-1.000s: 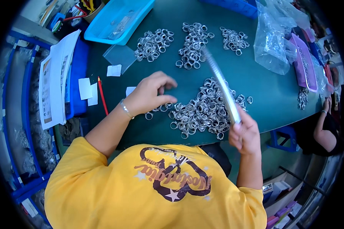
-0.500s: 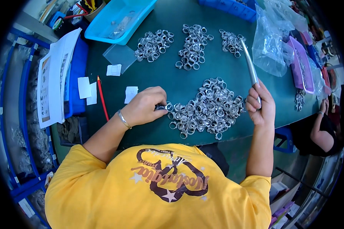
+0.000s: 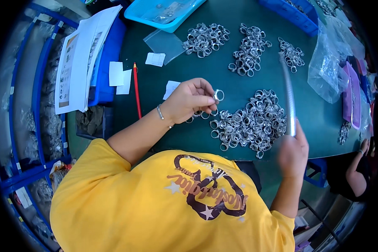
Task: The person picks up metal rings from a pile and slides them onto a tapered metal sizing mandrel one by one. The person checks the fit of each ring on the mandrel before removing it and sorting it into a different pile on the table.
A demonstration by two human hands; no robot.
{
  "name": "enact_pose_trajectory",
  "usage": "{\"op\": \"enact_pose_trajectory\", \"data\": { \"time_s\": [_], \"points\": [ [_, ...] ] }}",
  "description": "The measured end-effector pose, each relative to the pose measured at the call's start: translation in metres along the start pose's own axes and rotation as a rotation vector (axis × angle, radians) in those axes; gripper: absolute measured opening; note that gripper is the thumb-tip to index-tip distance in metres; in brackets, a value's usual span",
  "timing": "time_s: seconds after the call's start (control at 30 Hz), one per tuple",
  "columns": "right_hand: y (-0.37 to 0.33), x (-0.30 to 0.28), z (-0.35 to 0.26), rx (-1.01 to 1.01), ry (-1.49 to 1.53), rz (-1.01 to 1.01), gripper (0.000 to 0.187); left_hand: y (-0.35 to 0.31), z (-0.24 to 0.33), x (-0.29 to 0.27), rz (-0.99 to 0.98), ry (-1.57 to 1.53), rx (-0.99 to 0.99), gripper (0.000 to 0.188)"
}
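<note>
Ring pinched by the left grip, apparently to leave its loop exposed; right grip wraps a metal rod's near end, ring pile between both.

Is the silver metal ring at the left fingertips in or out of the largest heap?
Out: the silver metal ring is pinched by the left hand, apart from the largest heap of silver rings.
</note>
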State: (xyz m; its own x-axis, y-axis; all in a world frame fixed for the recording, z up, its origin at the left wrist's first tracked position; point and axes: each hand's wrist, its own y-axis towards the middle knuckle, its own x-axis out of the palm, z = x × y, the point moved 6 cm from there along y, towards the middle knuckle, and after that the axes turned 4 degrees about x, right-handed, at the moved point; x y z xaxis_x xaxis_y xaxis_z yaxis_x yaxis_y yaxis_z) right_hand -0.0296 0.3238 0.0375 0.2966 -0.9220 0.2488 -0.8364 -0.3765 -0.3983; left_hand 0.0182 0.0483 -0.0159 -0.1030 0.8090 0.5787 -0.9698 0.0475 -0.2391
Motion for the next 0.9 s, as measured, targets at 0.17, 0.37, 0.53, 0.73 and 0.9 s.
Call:
{"op": "enact_pose_trajectory", "data": {
  "time_s": [0.17, 0.37, 0.53, 0.73, 0.9],
  "points": [
    [-0.024, 0.026, 0.025, 0.083, -0.261, -0.301, 0.055, 0.004, -0.001, -0.007, 0.067, -0.111, 0.033, 0.014],
    [-0.025, 0.027, 0.034, 0.043, -0.507, -0.348, 0.053, 0.005, 0.011, -0.012, 0.213, 0.054, 0.132, 0.016],
    [-0.022, 0.030, 0.032, 0.042, -0.521, -0.346, 0.052, 0.007, 0.010, -0.011, 0.228, -0.011, 0.127, 0.014],
    [-0.018, 0.022, 0.028, 0.054, -0.375, -0.205, 0.052, 0.028, 0.040, -0.004, 0.188, 0.966, 0.442, 0.018],
    [-0.016, 0.019, 0.019, -0.005, -0.279, -0.111, 0.053, 0.060, 0.013, 0.053, -0.194, 1.433, 0.684, 0.027]
  ]
}}
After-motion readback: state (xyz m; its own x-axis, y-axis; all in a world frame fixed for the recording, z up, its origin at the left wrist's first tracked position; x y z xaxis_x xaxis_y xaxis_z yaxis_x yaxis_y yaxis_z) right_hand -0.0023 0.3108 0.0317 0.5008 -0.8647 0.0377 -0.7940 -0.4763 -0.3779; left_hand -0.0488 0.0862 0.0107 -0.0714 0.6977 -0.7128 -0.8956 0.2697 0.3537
